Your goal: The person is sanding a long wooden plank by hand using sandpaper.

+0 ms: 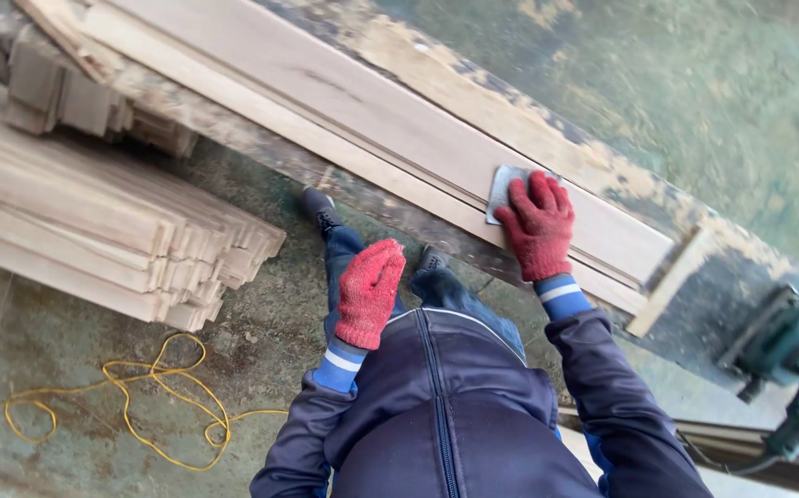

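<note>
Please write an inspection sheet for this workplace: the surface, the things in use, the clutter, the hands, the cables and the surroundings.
Surface: worn workbench, its top patchy and dusty.
Things in use: a long pale wooden board lies along the bench; a grey sanding sheet lies flat on the board.
Clutter: a green power tool sits at the bench end; a short wood strip lies across the bench edge.
Hands: right hand, red glove, presses the sheet; left hand, red glove, hangs free and loosely closed, holding nothing.
Cables: a yellow cord lies looped on the floor.
Surroundings: a stack of wooden slats beside the bench; stained concrete floor.
</note>
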